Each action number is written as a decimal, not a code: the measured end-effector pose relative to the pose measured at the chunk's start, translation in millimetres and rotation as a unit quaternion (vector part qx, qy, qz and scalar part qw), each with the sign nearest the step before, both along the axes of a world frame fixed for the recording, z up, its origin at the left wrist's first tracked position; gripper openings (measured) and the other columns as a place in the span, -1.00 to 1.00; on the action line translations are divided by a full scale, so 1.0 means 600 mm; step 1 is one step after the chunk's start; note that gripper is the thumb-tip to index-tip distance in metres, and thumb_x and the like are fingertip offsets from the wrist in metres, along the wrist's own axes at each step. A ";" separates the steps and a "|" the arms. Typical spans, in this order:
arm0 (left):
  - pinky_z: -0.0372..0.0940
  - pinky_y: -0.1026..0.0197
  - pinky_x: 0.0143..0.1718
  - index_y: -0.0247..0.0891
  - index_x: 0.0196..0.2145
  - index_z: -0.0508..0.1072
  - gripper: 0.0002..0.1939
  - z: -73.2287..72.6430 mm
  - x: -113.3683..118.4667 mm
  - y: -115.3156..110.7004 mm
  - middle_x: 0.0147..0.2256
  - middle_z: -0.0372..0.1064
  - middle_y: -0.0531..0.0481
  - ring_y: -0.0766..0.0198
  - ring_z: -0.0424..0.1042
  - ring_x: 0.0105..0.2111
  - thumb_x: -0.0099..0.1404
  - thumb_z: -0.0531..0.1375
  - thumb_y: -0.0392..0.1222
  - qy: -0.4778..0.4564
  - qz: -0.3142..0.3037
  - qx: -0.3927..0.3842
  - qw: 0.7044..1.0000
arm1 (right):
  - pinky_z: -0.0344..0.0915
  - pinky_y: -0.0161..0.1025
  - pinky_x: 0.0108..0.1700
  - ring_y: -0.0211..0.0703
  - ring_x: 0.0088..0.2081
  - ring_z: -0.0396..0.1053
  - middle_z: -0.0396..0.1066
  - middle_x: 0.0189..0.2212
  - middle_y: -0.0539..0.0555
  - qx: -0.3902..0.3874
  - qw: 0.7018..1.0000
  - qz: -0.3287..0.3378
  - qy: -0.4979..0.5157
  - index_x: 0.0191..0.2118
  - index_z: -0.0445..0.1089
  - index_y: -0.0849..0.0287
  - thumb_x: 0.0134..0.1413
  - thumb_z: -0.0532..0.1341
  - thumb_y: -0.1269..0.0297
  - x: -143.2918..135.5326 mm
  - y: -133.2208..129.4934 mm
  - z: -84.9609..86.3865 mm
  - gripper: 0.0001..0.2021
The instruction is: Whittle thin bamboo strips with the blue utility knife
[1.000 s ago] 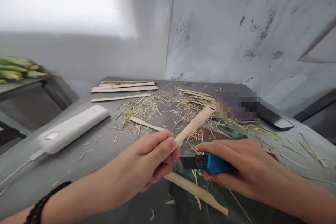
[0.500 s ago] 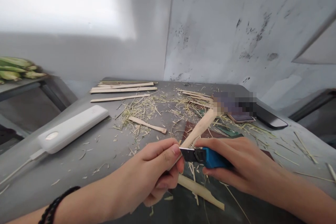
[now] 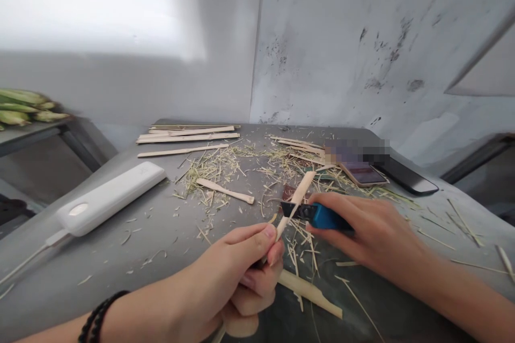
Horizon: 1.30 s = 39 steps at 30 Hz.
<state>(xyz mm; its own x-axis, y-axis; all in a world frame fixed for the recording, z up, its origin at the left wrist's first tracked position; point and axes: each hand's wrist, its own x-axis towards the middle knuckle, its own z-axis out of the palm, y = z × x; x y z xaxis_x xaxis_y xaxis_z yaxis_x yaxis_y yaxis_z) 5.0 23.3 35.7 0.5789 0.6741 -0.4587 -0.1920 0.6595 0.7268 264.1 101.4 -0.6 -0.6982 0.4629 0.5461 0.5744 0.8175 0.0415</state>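
My left hand [image 3: 249, 268] is closed around the lower part of a pale bamboo strip [image 3: 303, 187], whose wider end points up and away to the right. My right hand [image 3: 362, 230] grips the blue handle of a utility knife [image 3: 325, 216]. The knife's dark blade lies across the strip, touching it a little above my left fingertips. Beneath my hands another bamboo piece [image 3: 311, 292] with a notched edge lies on a dark surface. Ahead of them a short shaped bamboo piece [image 3: 225, 191] rests among shavings.
Bamboo strips [image 3: 189, 138] lie at the table's far left, with shavings [image 3: 217, 166] scattered across the middle. A white power bank [image 3: 112, 198] with a cable is on the left. Two phones [image 3: 364, 172] sit at the right. Corn [image 3: 24, 106] lies on a side table.
The knife blade has moved up the strip, away from my left fingertips. The strip has turned and come lower, its far end now nearer me. My left hand has shifted slightly.
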 end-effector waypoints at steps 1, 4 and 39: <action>-0.31 0.44 -0.69 -0.13 -0.39 0.16 -0.64 0.000 0.000 0.000 -0.58 -0.18 0.27 0.42 -0.35 -0.63 0.59 0.00 0.01 -0.001 -0.002 -0.004 1.000 | 0.30 -0.25 -0.39 -0.18 -0.32 0.59 0.60 -0.23 -0.02 0.012 1.000 -0.002 0.001 0.09 0.30 0.07 0.51 0.08 0.07 0.002 0.002 0.001 -0.75; -0.30 0.44 -0.70 -0.14 -0.39 0.16 -0.65 0.002 -0.001 0.000 -0.58 -0.18 0.27 0.43 -0.35 -0.63 0.58 0.02 0.01 -0.004 -0.002 -0.003 1.000 | 0.30 -0.24 -0.39 -0.15 -0.28 0.60 0.61 -0.18 0.03 0.033 0.999 -0.005 -0.005 0.09 0.30 0.08 0.52 0.05 0.09 0.005 0.007 0.005 -0.76; -0.20 0.44 -0.68 -0.15 -0.32 0.23 -0.61 -0.006 -0.043 0.026 -0.55 0.00 0.27 0.48 -0.24 -0.63 0.53 0.10 0.18 0.145 0.041 0.143 0.978 | 0.38 -0.23 -0.27 -0.12 -0.27 0.56 0.59 -0.20 0.03 -0.045 0.998 -0.029 0.028 0.07 0.32 0.04 0.42 0.21 0.10 0.019 0.030 0.022 -0.77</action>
